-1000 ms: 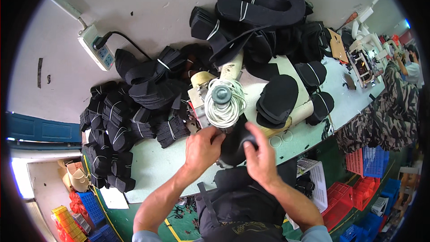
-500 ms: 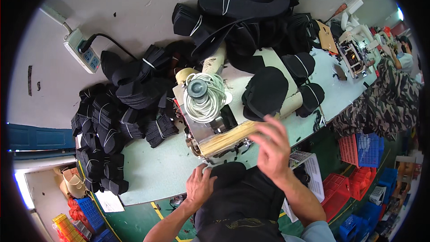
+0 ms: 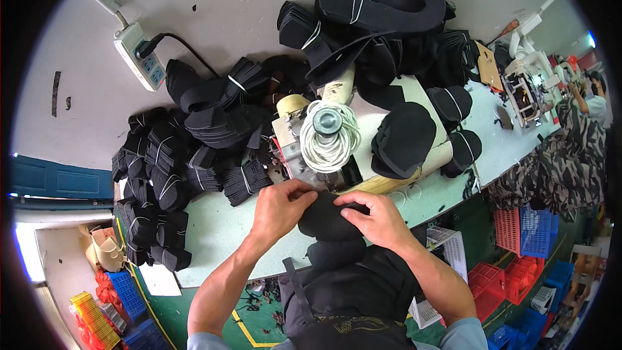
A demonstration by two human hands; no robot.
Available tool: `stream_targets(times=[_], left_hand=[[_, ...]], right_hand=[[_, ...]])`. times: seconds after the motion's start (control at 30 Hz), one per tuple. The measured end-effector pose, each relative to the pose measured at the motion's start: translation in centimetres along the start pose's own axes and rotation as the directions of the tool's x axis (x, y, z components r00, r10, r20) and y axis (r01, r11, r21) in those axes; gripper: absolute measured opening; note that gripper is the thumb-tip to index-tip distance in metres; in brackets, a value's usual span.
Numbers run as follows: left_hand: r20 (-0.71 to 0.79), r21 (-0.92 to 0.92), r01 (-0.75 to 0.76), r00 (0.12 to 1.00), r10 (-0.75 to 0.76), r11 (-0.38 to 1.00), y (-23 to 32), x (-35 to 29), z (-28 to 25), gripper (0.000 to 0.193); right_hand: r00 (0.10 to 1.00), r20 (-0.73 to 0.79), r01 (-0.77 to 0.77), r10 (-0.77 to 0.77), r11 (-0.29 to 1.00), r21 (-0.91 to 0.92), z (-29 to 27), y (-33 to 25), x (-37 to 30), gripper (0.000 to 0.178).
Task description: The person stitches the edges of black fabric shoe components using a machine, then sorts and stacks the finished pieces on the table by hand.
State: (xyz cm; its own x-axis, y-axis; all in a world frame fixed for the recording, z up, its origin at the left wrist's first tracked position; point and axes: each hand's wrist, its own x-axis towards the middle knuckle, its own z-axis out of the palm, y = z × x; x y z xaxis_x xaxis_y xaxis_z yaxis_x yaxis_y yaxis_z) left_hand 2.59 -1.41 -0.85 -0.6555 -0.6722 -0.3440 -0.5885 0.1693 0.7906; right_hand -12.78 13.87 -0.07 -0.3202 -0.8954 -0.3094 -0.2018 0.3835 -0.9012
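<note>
The fabric piece (image 3: pixel 327 217) was black, the rope coil (image 3: pixel 330 136) white, the crates (image 3: pixel 534 230) red and blue.

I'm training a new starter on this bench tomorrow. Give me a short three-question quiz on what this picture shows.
1. True or false: both hands hold the same black fabric piece.
2. What sits on top of the sewing machine? A) a coil of white cord B) a red crate C) a yellow tray
3. Fill in: the banded black bundles lie to the person's ____ of the machine.

Key: 1 true: left hand and right hand both pinch it. 2 A, the white cord. 3 left.
</note>
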Motion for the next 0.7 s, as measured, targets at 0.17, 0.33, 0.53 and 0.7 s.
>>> stream_targets(times=[0.17, 0.33, 0.53, 0.7], left_hand=[[-0.066, 0.120, -0.017, 0.998, 0.025, 0.993, 1.3, 0.5, -0.1, 0.021], [-0.134, 0.068, -0.110, 0.984, 0.119, 0.992, 1.1, 1.4, 1.5, 0.018], [-0.077, -0.048, -0.133, 0.989, 0.129, 0.990, 0.9, -1.8, 1.8, 0.024], [0.152, -0.274, 0.067, 0.988, -0.025, 0.959, -0.2, -1.7, 0.7, 0.028]], right_hand=[[0.995, -0.067, 0.069, -0.076, 0.993, -0.094, 0.8, 0.4, 0.8, 0.020], [0.940, -0.223, 0.169, -0.259, 0.919, -0.355, 0.0, -0.3, 1.1, 0.016], [0.946, -0.146, 0.254, -0.291, 0.940, -0.227, -2.8, -1.6, -1.7, 0.025], [0.998, -0.069, 0.034, -0.010, 0.936, 0.350, 0.9, 0.7, -2.6, 0.022]])
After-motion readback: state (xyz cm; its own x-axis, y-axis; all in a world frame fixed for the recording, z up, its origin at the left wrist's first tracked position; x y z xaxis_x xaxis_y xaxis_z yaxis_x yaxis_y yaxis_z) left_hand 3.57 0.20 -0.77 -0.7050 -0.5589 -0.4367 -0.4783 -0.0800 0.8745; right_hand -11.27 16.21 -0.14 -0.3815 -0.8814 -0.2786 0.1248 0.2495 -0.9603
